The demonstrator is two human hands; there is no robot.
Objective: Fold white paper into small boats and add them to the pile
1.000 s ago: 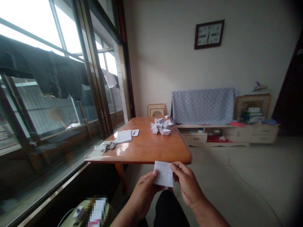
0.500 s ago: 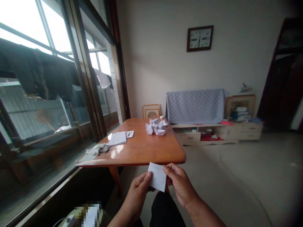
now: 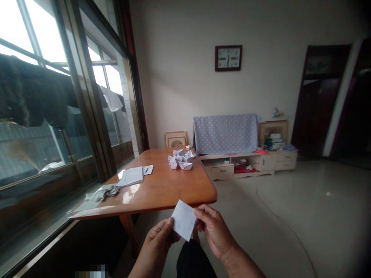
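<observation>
Between the hands, a small white paper is standing tilted. The left hand and the right hand are both nearly closed, pinching its edges so it is not falling. Past the hands, folded paper boats are sitting together on an orange wooden table.

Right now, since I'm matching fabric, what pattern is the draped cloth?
The cloth is pale blue with white dots, seen in the head view.
</observation>
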